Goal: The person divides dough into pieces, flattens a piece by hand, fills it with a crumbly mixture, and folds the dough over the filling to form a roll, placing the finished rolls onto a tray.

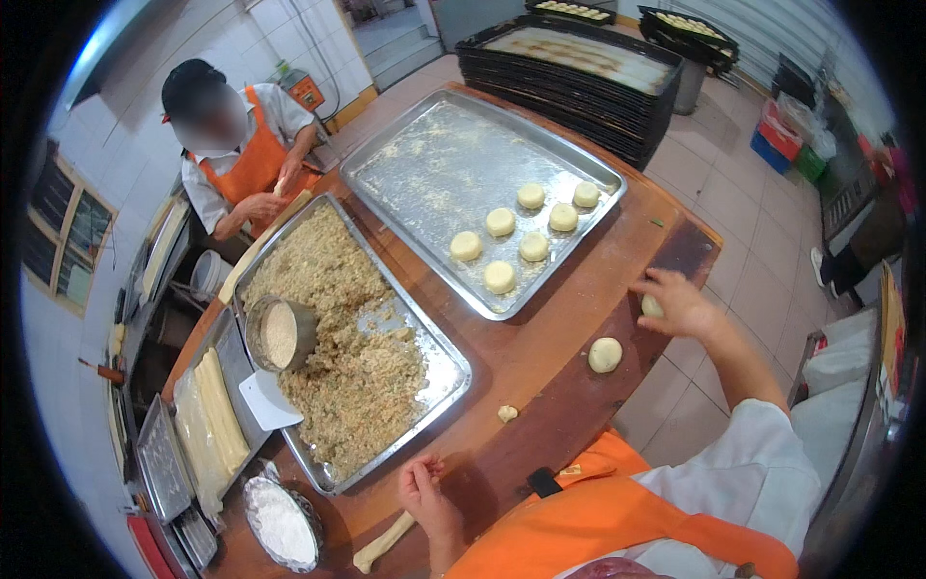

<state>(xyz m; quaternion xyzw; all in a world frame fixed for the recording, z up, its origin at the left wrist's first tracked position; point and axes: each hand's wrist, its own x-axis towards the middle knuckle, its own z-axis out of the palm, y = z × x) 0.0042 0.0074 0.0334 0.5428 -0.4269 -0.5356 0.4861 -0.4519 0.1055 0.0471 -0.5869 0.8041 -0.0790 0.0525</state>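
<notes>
Two dough rounds (605, 355), seven on tray (415, 183)

A bakery workroom.
White tiled walls (217, 77), a stack of black rectangular metal baking trays (559, 106), a brown wooden counter (535, 362) with round pale dough pieces (500, 222) on a silver metal tray (434, 164), and orange bib aprons (598, 511) show it.

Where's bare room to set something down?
Wooden table, between filling tray and uncovered dough ball, bar one dough scrap. Floured tray, upper-left of its dough rounds. Crowded: table's left end, filling tray beside dough strips.
</notes>
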